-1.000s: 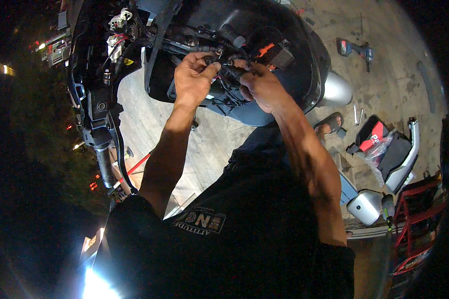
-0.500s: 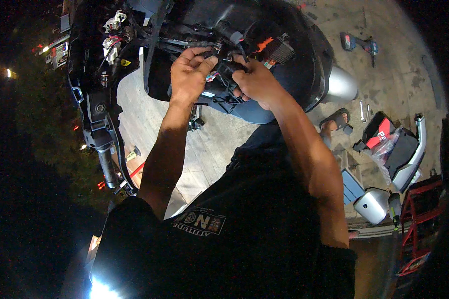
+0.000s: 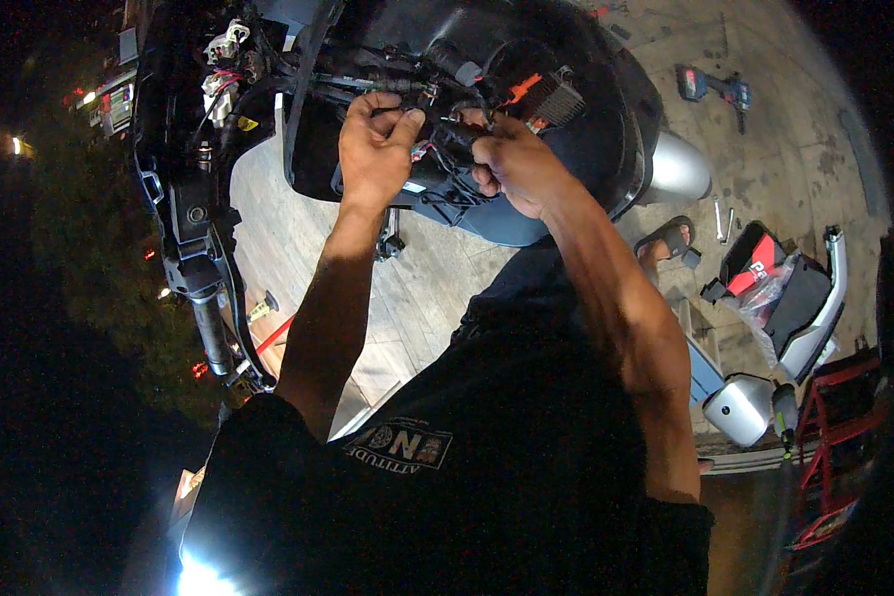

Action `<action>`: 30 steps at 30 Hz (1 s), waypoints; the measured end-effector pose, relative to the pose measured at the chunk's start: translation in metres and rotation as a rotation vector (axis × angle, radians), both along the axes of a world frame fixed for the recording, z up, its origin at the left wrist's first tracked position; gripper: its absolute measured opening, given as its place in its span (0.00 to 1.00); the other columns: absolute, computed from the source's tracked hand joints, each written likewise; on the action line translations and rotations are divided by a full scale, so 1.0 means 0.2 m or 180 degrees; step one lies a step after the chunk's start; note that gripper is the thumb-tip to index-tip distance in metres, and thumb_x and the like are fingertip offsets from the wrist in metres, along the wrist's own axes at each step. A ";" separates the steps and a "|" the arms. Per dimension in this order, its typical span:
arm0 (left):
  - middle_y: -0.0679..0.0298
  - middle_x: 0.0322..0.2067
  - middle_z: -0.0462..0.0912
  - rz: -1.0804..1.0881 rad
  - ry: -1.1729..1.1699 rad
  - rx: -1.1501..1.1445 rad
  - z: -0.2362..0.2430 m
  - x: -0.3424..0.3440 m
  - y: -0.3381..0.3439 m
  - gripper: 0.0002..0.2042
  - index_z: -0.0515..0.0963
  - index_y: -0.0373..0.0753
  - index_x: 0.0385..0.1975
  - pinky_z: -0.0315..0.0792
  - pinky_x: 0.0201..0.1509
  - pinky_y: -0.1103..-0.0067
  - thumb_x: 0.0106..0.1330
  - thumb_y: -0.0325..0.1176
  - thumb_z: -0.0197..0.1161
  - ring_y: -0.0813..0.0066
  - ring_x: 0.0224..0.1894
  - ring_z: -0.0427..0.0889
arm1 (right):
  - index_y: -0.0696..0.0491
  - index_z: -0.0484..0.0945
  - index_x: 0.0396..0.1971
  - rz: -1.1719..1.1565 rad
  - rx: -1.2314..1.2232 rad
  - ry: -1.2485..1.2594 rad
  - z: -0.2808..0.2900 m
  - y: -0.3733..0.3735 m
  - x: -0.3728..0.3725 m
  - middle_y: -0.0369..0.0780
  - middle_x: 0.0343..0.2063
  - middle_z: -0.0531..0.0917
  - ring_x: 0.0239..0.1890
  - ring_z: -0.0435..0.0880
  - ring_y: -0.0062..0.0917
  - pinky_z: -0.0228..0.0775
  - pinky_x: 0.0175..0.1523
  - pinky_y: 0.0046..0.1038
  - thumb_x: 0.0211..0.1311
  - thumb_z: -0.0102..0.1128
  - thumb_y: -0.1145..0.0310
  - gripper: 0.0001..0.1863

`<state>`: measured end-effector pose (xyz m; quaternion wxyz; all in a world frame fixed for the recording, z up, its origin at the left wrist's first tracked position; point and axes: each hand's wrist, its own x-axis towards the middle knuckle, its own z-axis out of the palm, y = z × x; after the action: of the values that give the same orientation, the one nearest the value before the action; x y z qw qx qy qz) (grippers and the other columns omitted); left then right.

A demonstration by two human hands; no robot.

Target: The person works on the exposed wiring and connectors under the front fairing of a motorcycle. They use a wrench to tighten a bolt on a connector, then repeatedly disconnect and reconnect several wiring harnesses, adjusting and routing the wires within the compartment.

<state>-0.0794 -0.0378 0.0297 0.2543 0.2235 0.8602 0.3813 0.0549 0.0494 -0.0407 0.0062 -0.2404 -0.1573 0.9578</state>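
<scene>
Both hands are at the dark wiring inside a partly stripped motorbike body (image 3: 596,149). My left hand (image 3: 375,154) is closed in a pinch, thumb and fingertips on the black wiring (image 3: 382,84). Right across from it, my right hand (image 3: 526,169) has its fingers curled around part of the black wire bundle; its fingertips are partly hidden. Between the hands are a small connector with coloured wires (image 3: 420,151) and black cables. Beyond my right hand sit a finned metal part (image 3: 556,96) and an orange piece (image 3: 522,87).
White connectors (image 3: 219,94) hang at the left of the frame. On the floor at the right lie a cordless drill (image 3: 715,87), wrenches (image 3: 723,219), loose body panels (image 3: 805,308) and a silver cover (image 3: 740,409). A sandalled foot (image 3: 670,238) and a red metal frame (image 3: 829,427) also show there.
My right hand has shifted slightly and turned, its fingers curling more around the wiring. My left hand stays nearly in place, still pinching.
</scene>
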 end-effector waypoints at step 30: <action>0.57 0.31 0.82 -0.0119 0.0272 -0.0097 0.01 0.02 0.02 0.15 0.68 0.29 0.43 0.73 0.33 0.85 0.60 0.25 0.63 0.79 0.31 0.79 | 0.56 0.66 0.52 -0.0040 0.0607 -0.0255 -0.01 -0.06 -0.03 0.39 0.26 0.77 0.21 0.76 0.21 0.67 0.21 0.23 0.58 0.54 0.74 0.20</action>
<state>-0.0756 -0.0336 0.0326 0.2278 0.2518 0.8717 0.3533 0.0492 0.0376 -0.0425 0.0288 -0.2777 -0.2464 0.9281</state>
